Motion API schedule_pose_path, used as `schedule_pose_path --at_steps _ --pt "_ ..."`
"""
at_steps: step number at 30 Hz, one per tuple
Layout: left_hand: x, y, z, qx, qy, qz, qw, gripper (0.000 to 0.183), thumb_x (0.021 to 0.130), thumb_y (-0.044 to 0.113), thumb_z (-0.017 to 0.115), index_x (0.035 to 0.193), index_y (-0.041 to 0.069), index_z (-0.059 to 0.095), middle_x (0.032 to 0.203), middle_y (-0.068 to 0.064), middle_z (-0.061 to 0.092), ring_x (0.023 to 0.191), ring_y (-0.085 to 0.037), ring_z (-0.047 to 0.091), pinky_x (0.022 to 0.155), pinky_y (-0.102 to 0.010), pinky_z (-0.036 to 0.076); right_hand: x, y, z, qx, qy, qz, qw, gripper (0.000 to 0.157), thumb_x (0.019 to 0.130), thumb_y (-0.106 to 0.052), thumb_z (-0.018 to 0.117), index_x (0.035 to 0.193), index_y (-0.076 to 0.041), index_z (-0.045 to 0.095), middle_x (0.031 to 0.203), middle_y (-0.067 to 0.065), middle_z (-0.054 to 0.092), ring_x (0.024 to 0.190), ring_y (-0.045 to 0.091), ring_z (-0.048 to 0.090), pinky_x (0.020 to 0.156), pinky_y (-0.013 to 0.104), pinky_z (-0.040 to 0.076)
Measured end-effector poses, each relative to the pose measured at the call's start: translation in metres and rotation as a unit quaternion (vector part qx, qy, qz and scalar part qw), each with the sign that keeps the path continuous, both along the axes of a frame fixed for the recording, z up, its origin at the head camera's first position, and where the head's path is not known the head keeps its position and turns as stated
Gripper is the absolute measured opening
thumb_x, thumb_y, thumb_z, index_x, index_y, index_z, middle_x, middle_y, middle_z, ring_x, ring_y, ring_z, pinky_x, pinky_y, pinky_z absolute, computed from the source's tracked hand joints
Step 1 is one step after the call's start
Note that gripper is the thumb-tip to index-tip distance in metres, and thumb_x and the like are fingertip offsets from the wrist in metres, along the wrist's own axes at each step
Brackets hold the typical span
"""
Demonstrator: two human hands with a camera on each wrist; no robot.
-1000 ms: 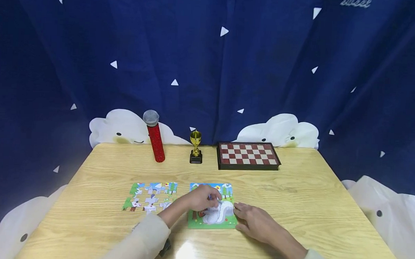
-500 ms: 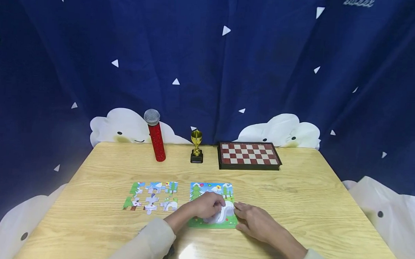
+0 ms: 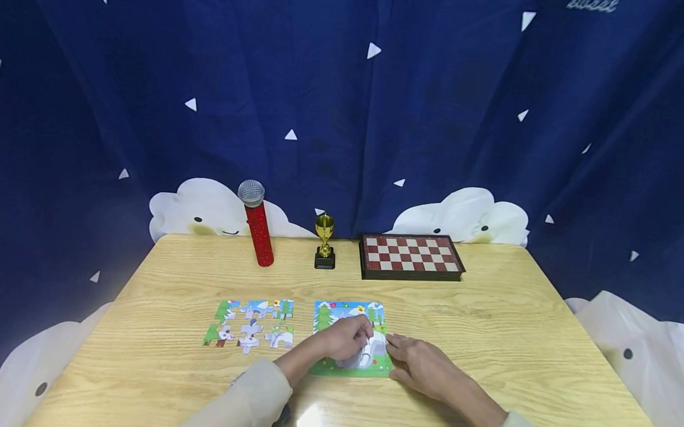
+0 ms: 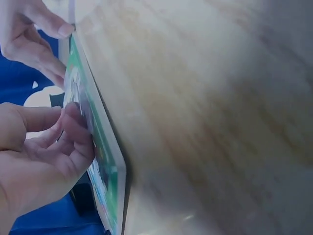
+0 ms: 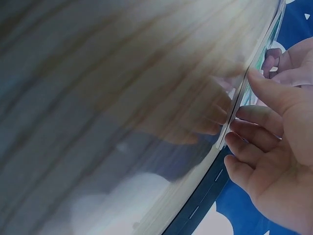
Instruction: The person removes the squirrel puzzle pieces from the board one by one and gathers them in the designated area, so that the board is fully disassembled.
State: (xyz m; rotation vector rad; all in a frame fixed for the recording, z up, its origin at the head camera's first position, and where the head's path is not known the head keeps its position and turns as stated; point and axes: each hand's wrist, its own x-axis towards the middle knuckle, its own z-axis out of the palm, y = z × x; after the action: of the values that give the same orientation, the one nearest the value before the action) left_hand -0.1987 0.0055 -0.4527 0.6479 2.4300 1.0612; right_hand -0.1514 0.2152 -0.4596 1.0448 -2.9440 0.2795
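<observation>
A jigsaw puzzle board (image 3: 322, 370) with a green border and a squirrel scene lies flat on the wooden table. Over its middle my left hand (image 3: 343, 337) bends its fingers down, fingertips at the picture's pale grey area. Up close in the left wrist view, thumb and forefinger tips of the left hand (image 4: 49, 142) nearly meet beside the board's surface; I cannot tell whether a piece is between them. Against the board's right edge rests my right hand (image 3: 421, 365), thumb near the lower corner. In the right wrist view, the right hand (image 5: 274, 142) has its fingertips along that edge.
Left of the board lie several loose puzzle pieces (image 3: 249, 336) in two rows. At the back stand a red microphone (image 3: 258, 236), a small gold trophy (image 3: 324, 232) and a checkered game board (image 3: 411, 253). A dark blue curtain (image 3: 324, 81) hangs behind the table.
My left hand has moved slightly right and down across the puzzle board, uncovering the picture's upper left. My right hand stays at the board's edge; the loose pieces have not moved.
</observation>
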Motion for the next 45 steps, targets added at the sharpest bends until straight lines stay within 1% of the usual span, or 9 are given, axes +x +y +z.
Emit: schedule_pose_path --at_steps 7,12,18,23,26,30,34,37,45 --pt "0.000 0.003 -0.008 0.012 0.029 0.024 0.9992 0.006 0.094 0.009 0.053 0.091 0.008 0.059 0.074 0.002 0.054 0.068 -0.009 0.048 0.061 -0.022 0.041 0.000 -0.001 0.001 -0.001 0.001 0.000 1.000 0.050 0.084 -0.031 0.069 0.121 0.001 0.061 0.132 0.015 0.057 0.121 0.029 0.056 0.096 0.042 0.048" --pt "0.000 0.006 -0.008 0.003 0.039 0.032 0.9987 0.011 0.094 0.011 0.053 0.085 0.011 0.059 0.074 0.004 0.053 0.069 -0.009 0.047 0.061 -0.023 0.040 0.000 -0.001 0.002 -0.007 -0.002 0.000 1.000 0.049 0.084 -0.030 0.069 0.121 0.002 0.061 0.132 0.016 0.057 0.120 0.030 0.057 0.096 0.042 0.048" --pt "0.000 0.007 -0.005 0.006 0.037 0.031 0.9988 0.013 0.091 0.005 0.054 0.081 0.009 0.060 0.068 0.004 0.052 0.063 -0.007 0.046 0.057 -0.020 0.039 0.000 -0.001 0.001 -0.005 -0.006 -0.003 1.000 0.049 0.084 -0.030 0.069 0.121 0.002 0.061 0.132 0.016 0.057 0.120 0.030 0.056 0.096 0.042 0.048" --pt "-0.001 0.001 0.000 0.022 0.018 0.024 0.9993 0.013 0.091 0.003 0.052 0.083 0.008 0.060 0.073 0.003 0.054 0.066 -0.008 0.047 0.058 -0.020 0.040 0.001 -0.001 0.001 0.001 -0.005 -0.003 1.000 0.049 0.085 -0.031 0.068 0.122 0.001 0.061 0.133 0.016 0.057 0.121 0.030 0.056 0.096 0.042 0.048" --pt "-0.002 -0.009 0.005 0.033 0.008 0.016 0.9993 0.012 0.093 0.004 0.051 0.086 0.007 0.060 0.078 0.001 0.055 0.069 -0.010 0.048 0.058 -0.022 0.042 0.001 -0.001 0.001 0.002 -0.001 -0.004 1.000 0.049 0.084 -0.030 0.069 0.121 0.001 0.061 0.132 0.016 0.057 0.120 0.030 0.057 0.096 0.042 0.048" --pt "-0.003 -0.028 0.012 0.053 -0.019 0.016 0.9983 0.012 0.095 0.005 0.048 0.088 0.006 0.057 0.081 -0.003 0.055 0.061 -0.017 0.052 0.050 -0.030 0.049 0.000 -0.002 0.002 0.002 -0.005 -0.007 1.000 0.050 0.084 -0.030 0.069 0.121 0.002 0.061 0.132 0.016 0.057 0.120 0.030 0.057 0.096 0.042 0.047" --pt "-0.004 -0.051 0.014 0.050 -0.009 0.010 0.9987 0.014 0.094 0.004 0.046 0.088 0.005 0.058 0.083 -0.004 0.058 0.066 -0.018 0.053 0.057 -0.032 0.049 0.000 -0.003 0.003 0.002 -0.013 -0.009 1.000 0.050 0.084 -0.030 0.070 0.122 0.002 0.061 0.132 0.017 0.057 0.121 0.030 0.056 0.096 0.043 0.047" --pt "-0.005 -0.069 0.015 0.031 0.015 -0.001 0.9994 0.015 0.093 0.004 0.045 0.088 0.006 0.059 0.085 -0.002 0.060 0.073 -0.014 0.049 0.064 -0.027 0.041 0.001 -0.004 0.004 0.002 -0.015 -0.008 1.000 0.050 0.084 -0.029 0.070 0.122 0.002 0.061 0.132 0.018 0.057 0.121 0.030 0.056 0.096 0.043 0.047" --pt "0.000 -0.113 0.024 0.014 0.009 -0.004 0.9999 0.012 0.093 0.004 0.048 0.089 0.004 0.059 0.084 -0.005 0.061 0.073 -0.017 0.052 0.059 -0.028 0.042 0.001 -0.003 0.006 0.002 -0.017 -0.011 1.000 0.049 0.083 -0.028 0.070 0.121 0.002 0.062 0.131 0.018 0.057 0.120 0.031 0.057 0.095 0.043 0.048"
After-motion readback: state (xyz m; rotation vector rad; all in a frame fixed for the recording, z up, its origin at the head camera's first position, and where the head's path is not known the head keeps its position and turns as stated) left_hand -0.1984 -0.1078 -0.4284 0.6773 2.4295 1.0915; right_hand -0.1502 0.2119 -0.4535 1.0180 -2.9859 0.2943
